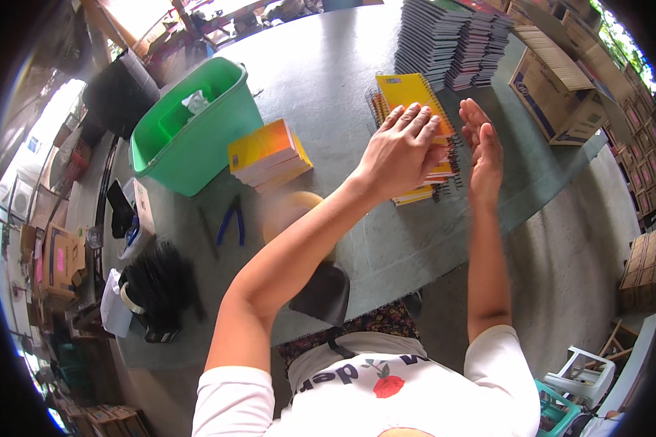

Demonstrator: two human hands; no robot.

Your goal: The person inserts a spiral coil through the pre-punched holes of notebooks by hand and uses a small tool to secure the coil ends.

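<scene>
A stack of yellow-orange spiral-bound notebooks (404, 89) stands on the grey-green table. My left hand (403, 146) lies over the top of this stack, palm down, with its fingers stretched out. To the right of the stack, my right hand (485, 164) is upright on its edge, palm turned toward the notebooks and fingers extended. It appears just apart from the wire-bound side, though contact is hard to judge. To the left sits a second pile, of yellow-orange booklets (264, 154) without visible wire binding.
A green plastic bin (251, 102) is at the far left of the table (328, 65). Tall piles of dark notebooks (426, 44) and a cardboard box (547, 102) stand at the far right. Blue-handled pliers (231, 222) and a black bundle (157, 288) lie at the left.
</scene>
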